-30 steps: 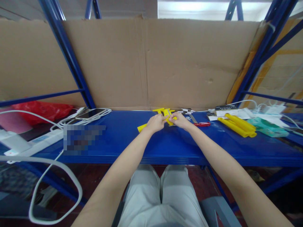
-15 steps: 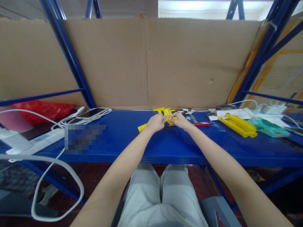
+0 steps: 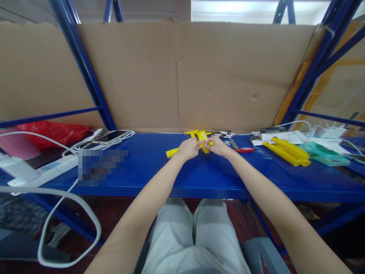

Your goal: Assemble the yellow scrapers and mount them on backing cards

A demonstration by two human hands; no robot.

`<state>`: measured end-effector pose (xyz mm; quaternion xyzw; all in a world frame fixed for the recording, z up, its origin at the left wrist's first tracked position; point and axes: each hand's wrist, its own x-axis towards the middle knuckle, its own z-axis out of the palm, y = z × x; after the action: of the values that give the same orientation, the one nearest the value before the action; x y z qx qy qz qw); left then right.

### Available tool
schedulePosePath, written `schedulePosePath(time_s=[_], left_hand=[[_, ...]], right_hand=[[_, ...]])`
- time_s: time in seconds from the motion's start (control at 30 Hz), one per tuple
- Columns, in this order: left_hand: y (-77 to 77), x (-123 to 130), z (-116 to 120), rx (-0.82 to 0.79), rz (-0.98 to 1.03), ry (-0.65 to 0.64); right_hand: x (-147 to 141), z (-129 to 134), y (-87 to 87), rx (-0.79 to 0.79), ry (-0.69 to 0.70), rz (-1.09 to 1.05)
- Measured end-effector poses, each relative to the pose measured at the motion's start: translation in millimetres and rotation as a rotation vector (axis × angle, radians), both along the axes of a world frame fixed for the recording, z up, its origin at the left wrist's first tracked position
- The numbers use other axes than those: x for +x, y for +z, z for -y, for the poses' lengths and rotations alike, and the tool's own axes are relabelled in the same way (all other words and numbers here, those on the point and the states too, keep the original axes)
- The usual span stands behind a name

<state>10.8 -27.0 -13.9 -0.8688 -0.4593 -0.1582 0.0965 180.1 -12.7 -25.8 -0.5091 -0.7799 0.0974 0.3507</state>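
My left hand (image 3: 188, 149) is closed around a yellow plastic tool. Its round handle end (image 3: 171, 153) sticks out to the left of that hand, and a broad flat yellow head (image 3: 203, 137) shows between my two hands. My right hand (image 3: 218, 146) is pinched at the right side of the head. A small yellow bit (image 3: 211, 144) shows at its fingertips; whether it is a separate piece I cannot tell. Just behind lie more yellow T-shaped parts (image 3: 192, 133). To the right of my right hand lies a red-handled tool (image 3: 244, 150) with a metal shaft.
Yellow handles (image 3: 286, 151) lie at the right beside a green plastic bag (image 3: 323, 154) and white papers. At the left are a white power strip (image 3: 54, 171), coiled cables, a phone (image 3: 110, 137) and a red bag (image 3: 54, 133). Cardboard (image 3: 176, 76) walls off the blue table's back.
The right fingers have shifted slightly at the yellow head, and a small yellow bit now shows at their tips. The left hand has hardly moved.
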Motion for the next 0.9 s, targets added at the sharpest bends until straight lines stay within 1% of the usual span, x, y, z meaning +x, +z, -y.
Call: schedulePosePath(time_s=[0.07, 0.17, 0.23, 0.3, 0.37, 0.4, 0.47, 0.5, 0.57, 0.63, 0.77, 0.9], left_hand=[[-0.1, 0.2, 0.4, -0.001, 0.01, -0.006], [-0.5, 0.7, 0.8, -0.012, 0.038, -0.008], [-0.2, 0.7, 1.1, -0.015, 0.069, 0.001], [1.0, 0.6, 1.6, -0.011, 0.1, 0.026], [2.9, 0.2, 2.3, -0.006, 0.12, 0.052], [3.9, 0.0, 2.6, -0.003, 0.127, 0.061], [5.5, -0.3, 2.9, 0.004, 0.14, 0.068], [6.0, -0.3, 3.0, 0.01, 0.146, 0.068], [6.3, -0.3, 2.9, 0.019, 0.161, 0.067], [5.8, -0.3, 2.5, 0.021, 0.181, 0.065], [4.5, -1.3, 1.3, 0.014, 0.228, 0.042], [2.2, -2.0, 0.1, 0.023, 0.228, -0.034]], right_hand=[[-0.4, -0.2, -1.5, -0.017, 0.001, -0.075], [-2.1, -2.2, -3.2, 0.002, -0.012, -0.218], [-4.1, -2.4, -1.9, 0.007, -0.03, -0.322], [-6.4, 0.5, 2.1, -0.038, -0.072, -0.437], [-8.3, 6.5, 7.9, -0.164, -0.093, -0.522], [-9.1, 10.2, 10.9, -0.252, -0.075, -0.543], [-10.2, 17.3, 15.7, -0.428, 0.01, -0.562], [-10.7, 20.0, 17.2, -0.491, 0.058, -0.573], [-11.4, 23.3, 18.6, -0.553, 0.119, -0.604], [-11.9, 24.0, 18.5, -0.556, 0.134, -0.629], [-12.1, 22.2, 17.5, -0.517, 0.117, -0.649], [-10.5, 19.7, 17.9, -0.466, 0.103, -0.655]])
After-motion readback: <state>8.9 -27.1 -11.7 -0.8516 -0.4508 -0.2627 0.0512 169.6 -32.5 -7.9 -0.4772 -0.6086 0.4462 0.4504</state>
